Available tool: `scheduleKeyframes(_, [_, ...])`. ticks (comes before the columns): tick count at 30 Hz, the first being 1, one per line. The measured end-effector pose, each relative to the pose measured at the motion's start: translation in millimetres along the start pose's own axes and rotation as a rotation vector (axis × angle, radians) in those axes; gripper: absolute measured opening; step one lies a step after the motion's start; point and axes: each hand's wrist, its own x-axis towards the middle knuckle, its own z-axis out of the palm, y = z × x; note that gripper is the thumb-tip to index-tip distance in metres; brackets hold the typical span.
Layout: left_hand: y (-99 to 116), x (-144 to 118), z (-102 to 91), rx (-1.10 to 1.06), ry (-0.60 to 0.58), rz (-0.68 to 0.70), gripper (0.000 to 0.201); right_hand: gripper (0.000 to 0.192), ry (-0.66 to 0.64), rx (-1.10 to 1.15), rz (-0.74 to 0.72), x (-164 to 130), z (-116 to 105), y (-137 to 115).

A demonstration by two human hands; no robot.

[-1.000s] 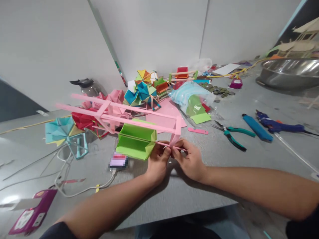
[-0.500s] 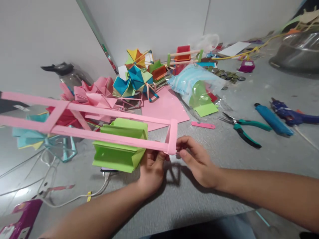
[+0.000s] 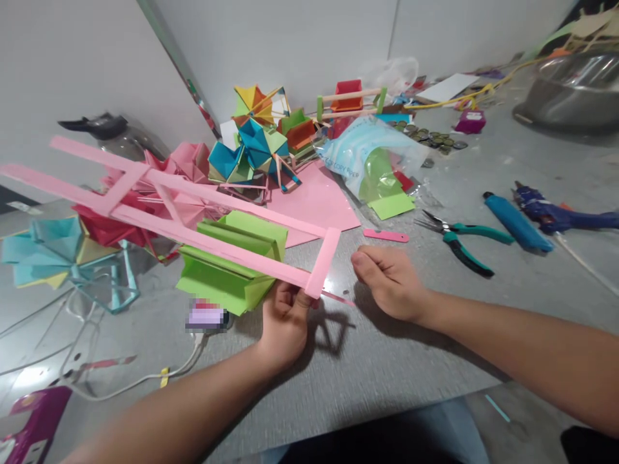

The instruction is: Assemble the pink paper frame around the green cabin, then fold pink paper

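My left hand [image 3: 284,319] pinches the near corner of a long pink stick frame [image 3: 193,216], which stretches up and away to the left above the table. A green folded paper box [image 3: 231,261] hangs under the frame's two rails. A thin pink stick end pokes out to the right of that corner. My right hand [image 3: 389,281] hovers just to the right of the frame, fingers loosely curled, holding nothing.
Folded paper pinwheels [image 3: 254,145], pink paper [image 3: 316,203] and a plastic bag [image 3: 370,158] crowd the back. Green-handled pliers [image 3: 454,240], a blue cylinder [image 3: 517,222] and a glue gun [image 3: 561,216] lie to the right. A white cable [image 3: 145,377] lies at the left, a steel bowl [image 3: 575,90] at the far right.
My right hand has let go of the frame's corner and drawn back to the right. My left hand has lifted the frame, which now tilts up to the left.
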Motion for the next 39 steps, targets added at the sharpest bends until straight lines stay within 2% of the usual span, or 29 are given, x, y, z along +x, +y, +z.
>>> scheduleKeyframes(4, [2.1, 2.0, 1.7, -0.011, -0.057, 0.018, 0.033, 0.057, -0.032, 0.074, -0.021, -1.1, 0.9, 0.3])
scheduleKeyframes(8, [-0.2, 3.8, 1.9, 0.001, -0.084, 0.093, 0.029, 0.034, -0.09, 0.126, -0.078, -5.1, 3.3, -6.5])
scheduleKeyframes(11, [0.8, 5.3, 1.0, 0.038, -0.104, 0.098, 0.025, 0.026, -0.121, 0.142, -0.075, -10.7, 5.9, -10.4])
scheduleKeyframes(16, [3.5, 6.4, 2.7, 0.029, -0.101, 0.115, 0.026, 0.037, -0.155, 0.155, 0.059, -15.7, 7.9, -7.4])
scheduleKeyframes(20, [2.2, 5.8, 4.2, 0.023, -0.103, 0.107, 0.028, 0.055, -0.171, 0.044, 0.0, -15.3, 7.9, -4.0])
scheduleKeyframes(23, [3.2, 5.3, 4.1, 0.028, -0.107, 0.097, 0.029, 0.051, -0.248, 0.018, -0.019, -16.8, 9.7, -2.2])
scheduleKeyframes(28, [1.4, 3.1, 2.9, -0.009, -0.124, 0.086, 0.03, 0.04, -0.33, 0.114, 0.069, -20.3, 13.9, -2.2])
scheduleKeyframes(34, [-9.3, 0.7, 0.7, -0.187, -0.173, -0.078, 0.037, 0.049, -0.355, 0.293, 0.152, -18.1, 16.5, -4.1])
scheduleKeyframes(39, [-14.0, 0.7, -0.9, -0.22, -0.206, -0.046, 0.038, 0.05, -0.385, 0.328, 0.169, -19.0, 18.2, -2.6])
